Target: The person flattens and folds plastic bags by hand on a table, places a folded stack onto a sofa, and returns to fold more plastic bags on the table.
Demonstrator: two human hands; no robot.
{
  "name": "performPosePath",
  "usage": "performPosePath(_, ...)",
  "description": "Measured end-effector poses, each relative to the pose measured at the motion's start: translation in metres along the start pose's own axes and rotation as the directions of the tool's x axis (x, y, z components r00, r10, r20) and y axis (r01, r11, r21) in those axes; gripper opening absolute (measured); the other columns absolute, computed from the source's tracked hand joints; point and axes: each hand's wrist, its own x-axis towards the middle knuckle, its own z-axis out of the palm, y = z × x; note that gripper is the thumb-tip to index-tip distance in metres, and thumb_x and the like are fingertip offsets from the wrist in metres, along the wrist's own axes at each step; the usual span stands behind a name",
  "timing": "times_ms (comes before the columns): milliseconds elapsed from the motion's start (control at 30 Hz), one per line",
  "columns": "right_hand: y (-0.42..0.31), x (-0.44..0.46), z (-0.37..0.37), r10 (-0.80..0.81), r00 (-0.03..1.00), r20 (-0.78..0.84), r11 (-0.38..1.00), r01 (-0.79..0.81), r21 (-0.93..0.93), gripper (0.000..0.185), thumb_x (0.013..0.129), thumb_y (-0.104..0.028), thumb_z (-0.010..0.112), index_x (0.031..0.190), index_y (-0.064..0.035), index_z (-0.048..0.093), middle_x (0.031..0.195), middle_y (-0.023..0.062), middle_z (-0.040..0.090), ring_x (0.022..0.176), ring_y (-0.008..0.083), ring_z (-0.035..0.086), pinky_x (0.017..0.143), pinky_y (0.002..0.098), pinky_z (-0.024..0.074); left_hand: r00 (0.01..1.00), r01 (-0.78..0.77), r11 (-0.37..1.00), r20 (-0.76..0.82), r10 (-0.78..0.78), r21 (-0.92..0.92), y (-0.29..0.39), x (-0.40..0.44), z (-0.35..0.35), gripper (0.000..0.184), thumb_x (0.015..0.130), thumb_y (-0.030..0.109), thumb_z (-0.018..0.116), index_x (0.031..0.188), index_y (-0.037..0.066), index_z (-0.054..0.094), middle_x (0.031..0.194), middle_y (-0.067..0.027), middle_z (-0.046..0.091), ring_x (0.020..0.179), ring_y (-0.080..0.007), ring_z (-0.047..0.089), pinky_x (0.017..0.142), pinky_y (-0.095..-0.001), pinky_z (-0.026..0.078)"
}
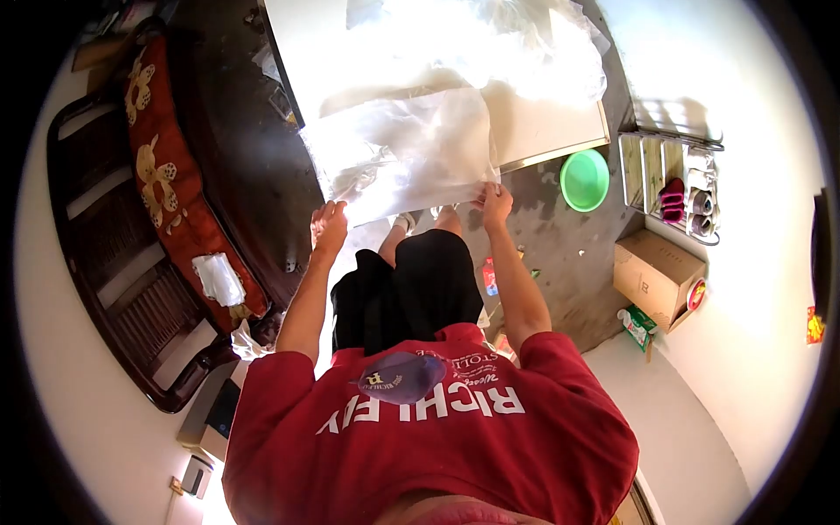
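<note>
A clear plastic bag (420,140) lies spread over the near part of the white table (551,131), its near edge reaching past the table toward me. My left hand (329,227) grips the near left corner of the bag, fingers closed on the film. At the near right corner my right hand (494,203) pinches the same edge between thumb and fingers. The edge stretches between both hands above my knees. Farther back, a heap of clear plastic (534,52) sits on the table, partly washed out by glare.
To the right, a green basin (584,180) stands on the floor near a shoe rack (669,184). A cardboard box (656,276) stands by the right wall. At left is a dark wooden bench (131,271) with a red patterned cushion (166,166).
</note>
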Motion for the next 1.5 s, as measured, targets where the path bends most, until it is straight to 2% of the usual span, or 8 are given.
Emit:
performPosePath(533,-0.02,0.007,0.008,0.037,0.999,-0.026,0.997,-0.039,-0.064,0.021,0.08,-0.015,0.055,0.079,0.0061,0.054,0.067,0.0118,0.056,0.054,0.0205,0.059,0.047,0.0325,0.0547,0.997,0.043,0.993,0.057,-0.049,0.107,0.009,-0.003,-0.006,0.036,0.073,0.011,0.057,0.108,0.011,0.051,0.086,-0.0078,0.052,0.083,-0.0246,0.053,0.071,-0.0381,0.042)
performPosePath(733,-0.046,-0.006,0.0,-0.051,0.997,-0.052,0.962,0.035,-0.27,0.028,0.076,-0.02,0.063,0.084,0.0059,0.055,0.069,0.0115,0.057,0.057,0.0195,0.059,0.054,0.0326,0.0534,0.983,0.156,0.979,0.073,-0.167,0.132,0.019,-0.006,-0.021,0.051,0.069,0.022,0.066,0.116,0.012,0.047,0.095,-0.0081,0.049,0.092,-0.0248,0.049,0.077,-0.039,0.039)
performPosePath(800,-0.04,-0.002,-0.007,-0.307,0.947,-0.099,0.82,0.211,-0.532,0.04,0.073,-0.026,0.068,0.095,0.0045,0.053,0.077,0.0128,0.058,0.068,0.0215,0.059,0.064,0.032,0.0491,0.975,0.222,0.962,-0.007,-0.223,0.161,0.027,-0.013,-0.029,0.062,0.068,0.026,0.069,0.122,0.013,0.042,0.103,-0.0104,0.047,0.097,-0.0271,0.047,0.081,-0.038,0.038)
performPosePath(867,-0.031,0.005,-0.009,-0.329,0.939,-0.1,0.811,0.227,-0.539,0.046,0.071,-0.029,0.069,0.099,0.0037,0.052,0.08,0.0134,0.058,0.072,0.0222,0.058,0.067,0.0317,0.047,0.955,0.285,0.951,0.046,-0.292,0.117,0.023,-0.019,-0.022,0.068,0.07,0.034,0.068,0.127,0.012,0.037,0.113,-0.0149,0.046,0.106,-0.0317,0.043,0.086,-0.0391,0.036)
performPosePath(933,-0.021,0.011,-0.008,-0.348,0.933,-0.096,0.803,0.244,-0.544,0.052,0.07,-0.032,0.07,0.104,0.003,0.05,0.084,0.014,0.058,0.076,0.023,0.058,0.07,0.0314,0.045,0.904,0.368,0.854,-0.075,-0.421,-0.369,0.002,-0.027,0.01,0.067,0.076,0.04,0.062,0.128,0.008,0.034,0.118,-0.0198,0.043,0.106,-0.0346,0.044,0.086,-0.0418,0.037)
performPosePath(1067,-0.023,0.017,-0.007,-0.117,0.99,-0.073,0.9,0.075,-0.429,0.056,0.069,-0.035,0.071,0.105,0.0023,0.05,0.088,0.0133,0.058,0.074,0.0202,0.057,0.067,0.0306,0.046,0.588,0.684,0.221,0.348,-0.73,-0.695,-0.022,-0.017,0.037,0.049,0.081,0.04,0.058,0.104,-0.002,0.054,0.074,-0.0077,0.058,0.071,-0.0162,0.055,0.066,-0.0305,0.045)
performPosePath(1300,-0.026,0.028,-0.012,0.179,0.975,0.132,0.919,-0.117,-0.377,0.034,0.075,-0.027,0.067,0.089,0.0022,0.058,0.075,0.0045,0.059,0.063,0.011,0.053,0.056,0.0244,0.0428,0.662,0.587,0.373,0.162,-0.732,-0.718,-0.025,-0.014,0.042,0.043,0.075,0.04,0.065,0.076,-0.003,0.06,0.062,-0.0025,0.055,0.055,-0.0079,0.046,0.052,-0.0244,0.039)
performPosePath(1500,-0.025,0.026,-0.012,0.016,0.981,0.193,0.983,0.021,-0.185,0.021,0.079,-0.02,0.062,0.084,0.0007,0.059,0.07,0.0006,0.057,0.058,0.0065,0.049,0.053,0.0215,0.0395,0.688,0.667,0.4,0.312,-0.655,-0.629,-0.041,-0.019,0.063,0.031,0.078,0.032,0.063,0.073,0.001,0.061,0.062,0.0018,0.054,0.058,-0.0071,0.045,0.054,-0.024,0.037)
